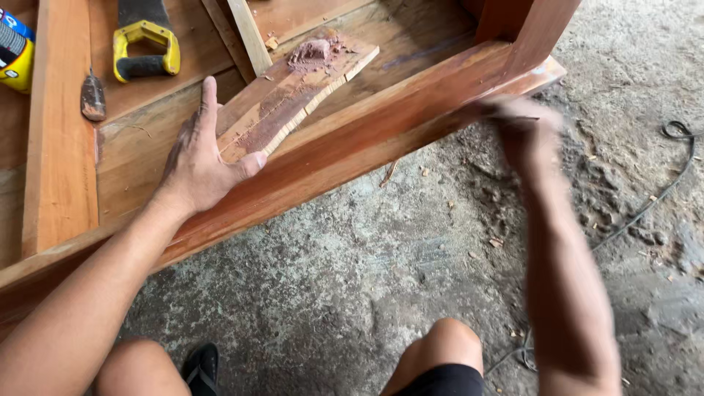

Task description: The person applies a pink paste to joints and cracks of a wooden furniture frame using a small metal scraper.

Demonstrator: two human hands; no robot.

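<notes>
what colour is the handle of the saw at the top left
Yellow with a black grip, on the saw handle; the head view shows it.

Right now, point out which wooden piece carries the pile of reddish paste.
The short flat board under the left hand, lying inside the frame; the long front rail and left plank carry none.

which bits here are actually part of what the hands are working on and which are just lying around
In use:
- left hand, flat on the small board with reddish paste
- right hand, blurred, at the long reddish wooden rail

Lying about:
- yellow-handled saw
- small dark-handled tool
- yellow container at the left edge
- black cable on the concrete floor
</notes>
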